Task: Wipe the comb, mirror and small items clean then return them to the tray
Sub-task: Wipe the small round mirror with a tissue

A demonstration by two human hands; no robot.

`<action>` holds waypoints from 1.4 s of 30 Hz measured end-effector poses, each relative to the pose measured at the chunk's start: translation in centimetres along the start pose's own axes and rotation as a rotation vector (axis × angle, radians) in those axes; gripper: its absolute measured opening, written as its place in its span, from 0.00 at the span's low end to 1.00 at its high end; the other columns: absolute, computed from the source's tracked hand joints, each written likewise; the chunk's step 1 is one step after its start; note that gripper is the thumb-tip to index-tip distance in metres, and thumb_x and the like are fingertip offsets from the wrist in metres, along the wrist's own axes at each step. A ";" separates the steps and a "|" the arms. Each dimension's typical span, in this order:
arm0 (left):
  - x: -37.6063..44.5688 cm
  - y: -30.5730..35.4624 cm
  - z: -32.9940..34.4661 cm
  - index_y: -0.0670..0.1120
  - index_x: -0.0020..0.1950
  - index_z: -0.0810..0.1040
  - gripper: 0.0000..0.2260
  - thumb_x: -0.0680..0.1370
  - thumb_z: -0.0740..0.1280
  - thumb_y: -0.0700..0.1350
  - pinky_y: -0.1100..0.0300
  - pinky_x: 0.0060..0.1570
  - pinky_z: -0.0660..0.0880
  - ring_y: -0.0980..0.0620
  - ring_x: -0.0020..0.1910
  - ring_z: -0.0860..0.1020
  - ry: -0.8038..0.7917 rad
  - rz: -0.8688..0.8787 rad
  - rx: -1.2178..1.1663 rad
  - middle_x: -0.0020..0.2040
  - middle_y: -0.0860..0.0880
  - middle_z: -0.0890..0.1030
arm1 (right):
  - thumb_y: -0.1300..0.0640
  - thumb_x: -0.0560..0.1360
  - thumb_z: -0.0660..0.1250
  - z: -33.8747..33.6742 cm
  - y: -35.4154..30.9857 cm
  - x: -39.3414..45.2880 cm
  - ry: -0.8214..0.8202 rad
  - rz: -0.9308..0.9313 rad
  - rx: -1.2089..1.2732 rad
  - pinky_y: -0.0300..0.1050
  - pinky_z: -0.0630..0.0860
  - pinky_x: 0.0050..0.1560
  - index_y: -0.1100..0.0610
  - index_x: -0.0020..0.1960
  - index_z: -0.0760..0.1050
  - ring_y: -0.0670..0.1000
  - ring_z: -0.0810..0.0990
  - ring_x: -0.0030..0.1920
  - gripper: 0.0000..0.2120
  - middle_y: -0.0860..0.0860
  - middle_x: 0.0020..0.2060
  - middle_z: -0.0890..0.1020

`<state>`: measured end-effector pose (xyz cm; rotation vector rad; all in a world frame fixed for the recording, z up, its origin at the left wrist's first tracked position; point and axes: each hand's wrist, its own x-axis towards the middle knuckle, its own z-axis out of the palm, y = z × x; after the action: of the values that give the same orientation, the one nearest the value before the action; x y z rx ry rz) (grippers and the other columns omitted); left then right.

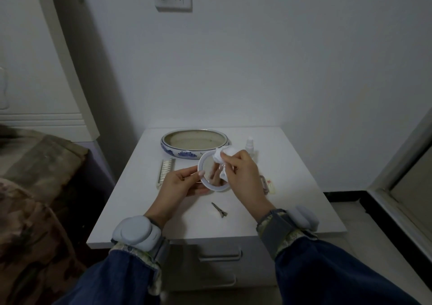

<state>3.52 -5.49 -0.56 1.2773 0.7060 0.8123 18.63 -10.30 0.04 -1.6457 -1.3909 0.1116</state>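
White nightstand (292, 211) carries everything; I'm working over its middle so anything dropped lands on the top, not the floor. Blue-and-white dish (174, 152) sits at the back edge, against the wall side. That's my tray, looks empty, parked out of the way so cleaned stuff can go back in later.

Mirror (205, 184), round with a white rim, is up off the surface and tilted toward me, between both hands, just in front of the dish. My left hand (181, 183) grips it at the left rim, thumb on top, fingers curled under. Holding by the edge keeps prints off the glass, I reckon, and steadies it against the rubbing.

My right hand (243, 176) is closed around a bunched white cloth (222, 158), pinching it with the fingertips and pressing it onto the upper right of the glass. Bunched gives a firm pad to push with.

Comb (164, 172), clear-looking, lies flat to the left of the mirror, partly behind my left hand, apart from the dish. Small white bottle (249, 144) stands upright at the right of the dish, behind my right hand. Could be cleaner, can't tell. A small flat item (265, 184) peeks out right of my right wrist, too hidden to name. Hair clip (219, 210) lies flat nearest me, between my forearms, touching nothing.

Judgement: mirror wipe under way; nothing back in the dish yet.
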 end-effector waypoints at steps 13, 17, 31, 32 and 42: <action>-0.3 0.5 0.2 0.41 0.59 0.77 0.11 0.79 0.61 0.39 0.62 0.41 0.80 0.48 0.44 0.84 0.118 0.054 -0.088 0.47 0.44 0.84 | 0.67 0.74 0.64 0.8 -0.5 -0.9 -0.191 -0.226 0.069 0.25 0.66 0.43 0.60 0.56 0.80 0.48 0.72 0.39 0.13 0.50 0.39 0.70; -0.1 0.5 0.3 0.39 0.60 0.76 0.11 0.79 0.61 0.38 0.62 0.40 0.80 0.49 0.42 0.84 0.130 0.035 -0.131 0.43 0.45 0.85 | 0.67 0.75 0.63 0.5 -0.5 -0.7 -0.124 -0.130 0.085 0.26 0.67 0.43 0.60 0.57 0.79 0.47 0.72 0.41 0.13 0.47 0.38 0.70; 0.1 0.3 -0.3 0.39 0.58 0.78 0.10 0.79 0.62 0.39 0.61 0.43 0.80 0.47 0.45 0.83 0.201 0.058 -0.123 0.48 0.42 0.84 | 0.67 0.74 0.63 0.7 -0.9 -1.1 -0.253 -0.275 0.097 0.23 0.64 0.44 0.62 0.56 0.79 0.40 0.69 0.40 0.13 0.49 0.39 0.70; 0.1 0.2 -0.3 0.40 0.58 0.78 0.10 0.79 0.62 0.40 0.61 0.43 0.80 0.48 0.46 0.83 0.209 0.061 -0.100 0.47 0.43 0.84 | 0.67 0.74 0.63 0.8 -0.9 -1.2 -0.276 -0.301 0.095 0.23 0.64 0.44 0.62 0.56 0.80 0.39 0.68 0.40 0.13 0.48 0.40 0.69; 0.0 0.5 0.2 0.41 0.59 0.77 0.10 0.79 0.62 0.38 0.62 0.40 0.80 0.50 0.39 0.84 0.195 0.039 -0.151 0.41 0.45 0.85 | 0.67 0.75 0.63 -0.2 0.0 -0.2 -0.047 -0.059 0.014 0.33 0.68 0.44 0.61 0.58 0.78 0.47 0.72 0.41 0.13 0.51 0.40 0.69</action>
<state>3.64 -5.54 -0.03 1.0877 0.7619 1.0127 18.67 -10.59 0.05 -1.5985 -1.4697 0.1260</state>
